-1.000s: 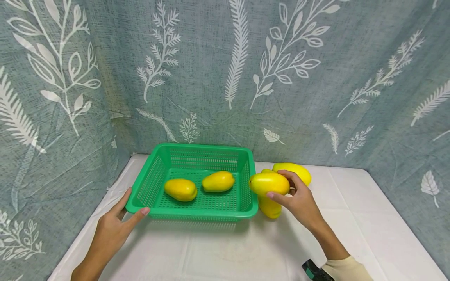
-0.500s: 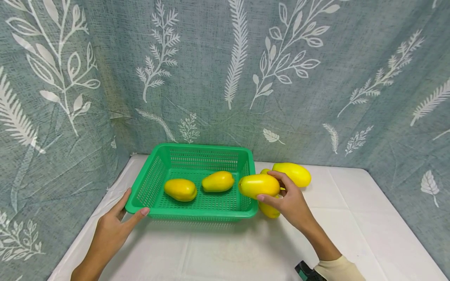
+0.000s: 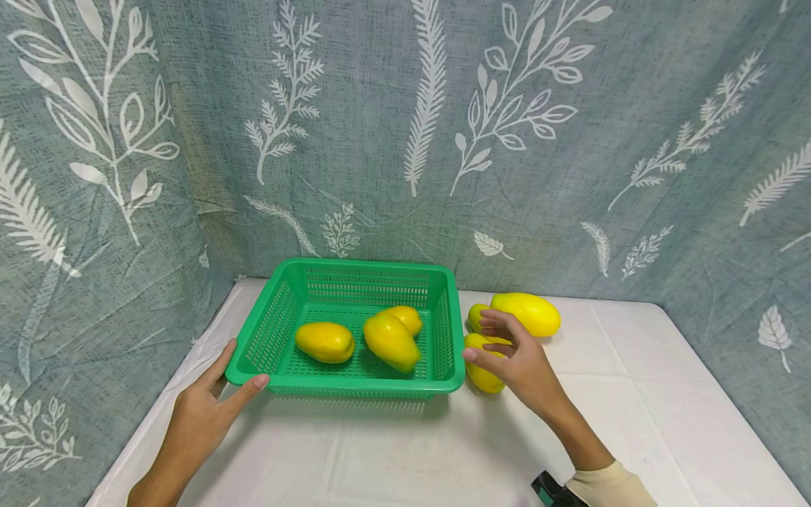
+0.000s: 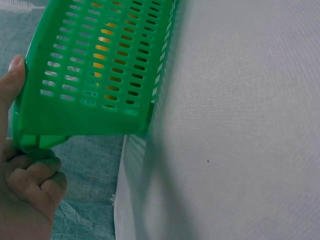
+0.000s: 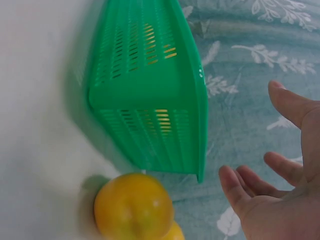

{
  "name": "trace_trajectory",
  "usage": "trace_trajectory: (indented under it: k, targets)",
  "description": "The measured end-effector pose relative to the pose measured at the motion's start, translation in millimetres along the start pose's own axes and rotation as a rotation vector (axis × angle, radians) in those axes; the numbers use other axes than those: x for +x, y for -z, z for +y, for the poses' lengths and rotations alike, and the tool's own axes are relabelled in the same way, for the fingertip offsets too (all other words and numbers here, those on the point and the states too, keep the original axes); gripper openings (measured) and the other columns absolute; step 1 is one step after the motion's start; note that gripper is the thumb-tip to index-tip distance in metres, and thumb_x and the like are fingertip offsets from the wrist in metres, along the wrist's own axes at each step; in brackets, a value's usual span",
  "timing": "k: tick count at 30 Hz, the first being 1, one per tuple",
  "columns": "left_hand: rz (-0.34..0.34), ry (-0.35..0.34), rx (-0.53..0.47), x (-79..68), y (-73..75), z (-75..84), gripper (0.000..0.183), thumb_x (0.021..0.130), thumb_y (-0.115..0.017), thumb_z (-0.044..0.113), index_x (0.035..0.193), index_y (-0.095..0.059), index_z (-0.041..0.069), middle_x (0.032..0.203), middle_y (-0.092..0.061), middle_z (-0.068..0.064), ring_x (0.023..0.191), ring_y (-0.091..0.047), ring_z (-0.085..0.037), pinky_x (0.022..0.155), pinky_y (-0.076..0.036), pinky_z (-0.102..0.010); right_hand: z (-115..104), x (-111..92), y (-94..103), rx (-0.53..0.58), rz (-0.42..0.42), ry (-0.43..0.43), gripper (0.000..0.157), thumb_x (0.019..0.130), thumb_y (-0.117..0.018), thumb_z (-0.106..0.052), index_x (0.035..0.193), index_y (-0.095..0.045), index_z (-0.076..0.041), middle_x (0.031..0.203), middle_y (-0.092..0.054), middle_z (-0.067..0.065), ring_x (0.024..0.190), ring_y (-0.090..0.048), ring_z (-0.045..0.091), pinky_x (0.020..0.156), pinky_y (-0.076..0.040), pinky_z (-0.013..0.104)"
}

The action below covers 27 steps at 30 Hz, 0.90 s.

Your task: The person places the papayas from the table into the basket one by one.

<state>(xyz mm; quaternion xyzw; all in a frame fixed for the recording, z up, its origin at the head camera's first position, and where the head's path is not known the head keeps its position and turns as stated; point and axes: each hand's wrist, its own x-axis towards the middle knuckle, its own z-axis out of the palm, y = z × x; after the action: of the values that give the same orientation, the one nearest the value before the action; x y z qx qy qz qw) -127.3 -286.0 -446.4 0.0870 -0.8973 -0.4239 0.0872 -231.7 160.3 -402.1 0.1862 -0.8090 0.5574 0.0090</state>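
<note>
My left hand (image 3: 201,421) grips the near left corner of a green plastic basket (image 3: 355,384), thumb over the rim and fingers curled beneath it in the left wrist view. Inside, a slightly blurred yellow papaya-like fruit (image 3: 390,343) slants across another such fruit (image 3: 410,318), hiding part of it. A third yellow fruit (image 3: 324,343) lies to their left. Just beyond the basket's right rim is my right hand (image 3: 526,370), fingers spread and holding nothing. It overlaps a yellow fruit (image 3: 484,379) on the table; the right wrist view shows that fruit's rounded end (image 5: 132,207).
A larger yellow fruit (image 3: 529,314) and a greenish-yellow one (image 3: 476,316), partly hidden, lie right of the basket. White cloth (image 3: 633,394) covers the table. A patterned blue-grey curtain (image 3: 380,141) hangs close behind the basket and along both sides.
My right hand has carried a yellow papaya-like fruit left to the basket's right rim and let go. That fruit is now inside the basket. My left hand keeps its place.
</note>
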Motion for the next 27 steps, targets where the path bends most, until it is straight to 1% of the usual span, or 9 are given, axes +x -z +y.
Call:
trace_trajectory:
  k: [3, 9, 16, 19, 27]
  targets:
    - [0.008, -0.01, 0.004, 0.4, 0.0, 0.7, 0.091, 0.103, -0.071, 0.044, 0.171, -0.017, 0.019, 0.161, -0.039, -0.032, 0.147, -0.043, -0.052, 0.106, -0.045, -0.062, 3, -1, 1.9, -0.007, 0.001, -0.007, 0.066, 0.094, -0.083, -0.023, 0.151, -0.053, -0.008, 0.144, -0.059, 0.013, 0.136, -0.055, 0.038, 0.109, -0.055, 0.038]
    - [0.001, -0.003, 0.007, 0.5, -0.1, 1.0, 0.092, 0.103, -0.071, 0.045, 0.171, -0.016, 0.017, 0.162, -0.037, -0.032, 0.147, -0.041, -0.053, 0.107, -0.043, -0.065, 5, -2, 3.9, 0.004, 0.003, -0.02, 0.065, 0.094, -0.083, -0.023, 0.15, -0.053, -0.007, 0.144, -0.059, 0.017, 0.135, -0.055, 0.038, 0.109, -0.054, 0.038]
    - [-0.001, -0.002, 0.004, 0.5, 0.4, 1.2, 0.092, 0.103, -0.071, 0.045, 0.171, -0.016, 0.019, 0.162, -0.038, -0.032, 0.147, -0.042, -0.052, 0.106, -0.045, -0.062, 8, -4, 5.6, -0.007, 0.022, -0.039, 0.065, 0.094, -0.083, -0.023, 0.15, -0.054, -0.006, 0.143, -0.059, 0.02, 0.135, -0.055, 0.038, 0.11, -0.054, 0.043]
    - [-0.002, 0.002, 0.008, 0.6, 0.4, 1.5, 0.092, 0.103, -0.07, 0.046, 0.171, -0.015, 0.019, 0.162, -0.038, -0.032, 0.147, -0.041, -0.053, 0.107, -0.044, -0.064, 11, -5, 6.2, -0.016, 0.026, -0.044, 0.065, 0.094, -0.083, -0.024, 0.15, -0.054, -0.006, 0.144, -0.059, 0.021, 0.135, -0.055, 0.038, 0.11, -0.053, 0.046]
    - [-0.027, 0.02, -0.003, 0.1, 1.2, -0.3, 0.094, 0.103, -0.069, 0.048, 0.171, -0.012, 0.017, 0.163, -0.034, -0.033, 0.148, -0.038, -0.056, 0.109, -0.04, -0.069, 20, -8, 8.6, -0.037, 0.034, -0.087, 0.067, 0.093, -0.085, -0.026, 0.149, -0.054, -0.006, 0.145, -0.059, 0.021, 0.134, -0.057, 0.036, 0.11, -0.053, 0.045]
